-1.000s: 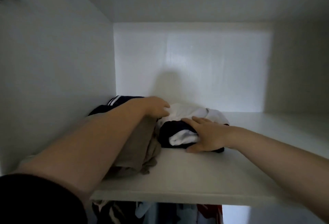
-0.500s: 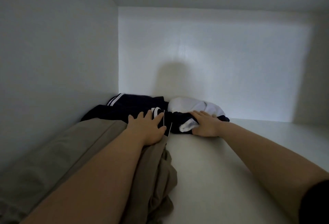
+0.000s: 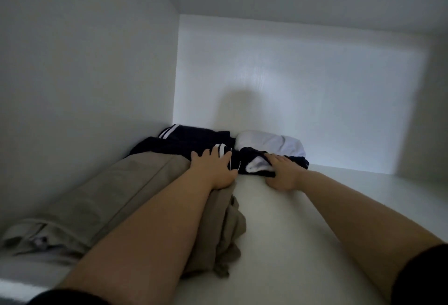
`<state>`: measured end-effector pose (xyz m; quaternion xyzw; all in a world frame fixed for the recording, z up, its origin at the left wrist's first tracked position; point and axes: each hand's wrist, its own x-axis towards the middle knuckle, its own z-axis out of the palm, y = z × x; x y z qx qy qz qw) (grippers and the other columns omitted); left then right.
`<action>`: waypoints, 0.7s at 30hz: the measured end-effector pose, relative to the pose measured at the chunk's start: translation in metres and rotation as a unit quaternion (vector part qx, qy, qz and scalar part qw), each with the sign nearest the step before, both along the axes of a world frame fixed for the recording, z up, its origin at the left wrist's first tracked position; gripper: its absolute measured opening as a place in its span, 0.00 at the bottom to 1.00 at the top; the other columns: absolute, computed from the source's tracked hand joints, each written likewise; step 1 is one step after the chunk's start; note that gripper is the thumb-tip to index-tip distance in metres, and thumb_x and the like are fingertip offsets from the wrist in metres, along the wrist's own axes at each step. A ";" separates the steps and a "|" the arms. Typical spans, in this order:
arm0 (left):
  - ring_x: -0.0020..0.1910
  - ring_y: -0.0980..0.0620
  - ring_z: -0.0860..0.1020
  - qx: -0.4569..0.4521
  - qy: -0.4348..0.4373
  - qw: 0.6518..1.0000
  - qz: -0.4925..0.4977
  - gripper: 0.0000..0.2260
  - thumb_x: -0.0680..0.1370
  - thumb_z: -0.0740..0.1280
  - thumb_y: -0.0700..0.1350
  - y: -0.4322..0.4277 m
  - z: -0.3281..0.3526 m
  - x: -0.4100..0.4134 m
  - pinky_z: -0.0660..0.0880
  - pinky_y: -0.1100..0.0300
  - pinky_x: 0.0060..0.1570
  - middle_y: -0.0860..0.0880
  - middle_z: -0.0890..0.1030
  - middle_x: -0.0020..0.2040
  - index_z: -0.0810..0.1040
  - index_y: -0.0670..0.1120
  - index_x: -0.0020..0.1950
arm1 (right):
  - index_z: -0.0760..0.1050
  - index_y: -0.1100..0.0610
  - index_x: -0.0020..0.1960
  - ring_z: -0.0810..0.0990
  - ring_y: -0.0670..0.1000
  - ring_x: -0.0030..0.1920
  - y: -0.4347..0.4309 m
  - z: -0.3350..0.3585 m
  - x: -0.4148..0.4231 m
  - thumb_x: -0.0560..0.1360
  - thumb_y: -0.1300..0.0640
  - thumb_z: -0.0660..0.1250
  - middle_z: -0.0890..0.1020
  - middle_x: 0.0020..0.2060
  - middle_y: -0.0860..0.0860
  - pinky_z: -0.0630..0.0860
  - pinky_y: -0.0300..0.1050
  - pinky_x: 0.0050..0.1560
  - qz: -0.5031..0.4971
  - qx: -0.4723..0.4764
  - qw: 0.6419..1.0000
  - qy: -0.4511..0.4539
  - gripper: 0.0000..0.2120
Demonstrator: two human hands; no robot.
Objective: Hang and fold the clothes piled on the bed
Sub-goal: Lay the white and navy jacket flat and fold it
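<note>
Khaki trousers (image 3: 97, 198) partly under L forearm (image 3: 150, 227), cut off at left edge; R hand's (image 3: 283, 173) grip unclear.

It was a home wardrobe — a white shelf (image 3: 303, 232) boxed in by plain panels (image 3: 84, 62), with folded clothes (image 3: 109, 195) stacked inside.

shelf (image 3: 315, 219) right: open | left: khaki trousers (image 3: 109, 198), dark clothes (image 3: 184, 139)

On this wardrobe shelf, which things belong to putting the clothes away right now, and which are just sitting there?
In hand: khaki trousers under the left hand; navy-and-white bundle under the right hand.
Just sitting: striped navy garment and white garment at the back; the shelf itself.
</note>
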<state>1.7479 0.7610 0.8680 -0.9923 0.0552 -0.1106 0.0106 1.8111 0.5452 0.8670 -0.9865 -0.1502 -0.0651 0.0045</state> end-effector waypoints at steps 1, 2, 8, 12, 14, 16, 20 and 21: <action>0.76 0.42 0.49 -0.006 0.014 1.000 -0.008 0.28 0.80 0.48 0.62 -0.002 -0.001 -0.006 0.46 0.37 0.72 0.43 0.45 0.79 0.48 0.54 0.78 | 0.47 0.52 0.78 0.56 0.54 0.75 0.000 -0.001 -0.017 0.76 0.46 0.62 0.56 0.77 0.53 0.57 0.50 0.73 -0.005 0.021 0.999 0.032 0.37; 0.77 0.42 0.48 -0.011 0.026 0.999 -0.014 0.29 0.80 0.48 0.63 -0.005 -0.002 -0.014 0.46 0.38 0.72 0.44 0.44 0.79 0.48 0.54 0.78 | 0.50 0.52 0.78 0.60 0.54 0.74 -0.001 -0.003 -0.035 0.76 0.46 0.62 0.59 0.76 0.53 0.60 0.47 0.71 -0.010 0.034 0.998 0.055 0.36; 0.77 0.44 0.44 -0.037 -0.008 0.997 -0.074 0.29 0.81 0.49 0.62 -0.043 0.007 -0.100 0.47 0.40 0.73 0.46 0.44 0.79 0.47 0.52 0.78 | 0.54 0.56 0.77 0.61 0.52 0.74 -0.032 -0.007 -0.168 0.79 0.45 0.60 0.59 0.76 0.52 0.58 0.46 0.72 0.009 0.065 0.998 0.014 0.31; 0.77 0.44 0.45 0.028 -0.132 0.985 -0.103 0.28 0.81 0.50 0.60 -0.081 0.008 -0.179 0.48 0.39 0.73 0.46 0.46 0.79 0.49 0.51 0.78 | 0.53 0.56 0.77 0.55 0.53 0.76 -0.066 -0.001 -0.253 0.80 0.46 0.57 0.55 0.77 0.54 0.51 0.54 0.74 -0.006 0.038 0.995 -0.095 0.29; 0.77 0.44 0.44 0.028 -0.155 0.981 -0.111 0.29 0.81 0.50 0.60 -0.100 0.008 -0.223 0.47 0.40 0.73 0.46 0.45 0.79 0.47 0.51 0.78 | 0.53 0.56 0.77 0.52 0.53 0.76 -0.085 -0.001 -0.295 0.81 0.46 0.55 0.53 0.77 0.55 0.49 0.55 0.74 -0.028 0.029 0.991 -0.130 0.29; 0.77 0.45 0.45 0.026 -0.190 0.973 -0.124 0.29 0.81 0.51 0.59 -0.119 -0.001 -0.270 0.48 0.41 0.72 0.46 0.46 0.79 0.48 0.51 0.78 | 0.54 0.57 0.76 0.52 0.53 0.76 -0.103 -0.007 -0.339 0.80 0.47 0.55 0.53 0.77 0.55 0.49 0.56 0.74 -0.042 0.030 0.986 -0.161 0.28; 0.77 0.45 0.45 0.021 -0.206 0.970 -0.131 0.29 0.81 0.51 0.58 -0.160 -0.040 -0.368 0.47 0.41 0.72 0.45 0.46 0.79 0.47 0.50 0.79 | 0.56 0.57 0.75 0.54 0.54 0.76 -0.133 -0.036 -0.437 0.80 0.48 0.56 0.56 0.76 0.56 0.49 0.57 0.74 -0.059 0.055 0.978 -0.190 0.27; 0.77 0.45 0.45 0.009 -0.197 0.972 -0.127 0.29 0.81 0.51 0.58 -0.171 -0.050 -0.390 0.46 0.41 0.72 0.45 0.45 0.79 0.46 0.50 0.79 | 0.57 0.56 0.75 0.53 0.54 0.76 -0.140 -0.044 -0.460 0.80 0.48 0.56 0.56 0.76 0.56 0.49 0.58 0.74 -0.064 0.052 0.977 -0.196 0.26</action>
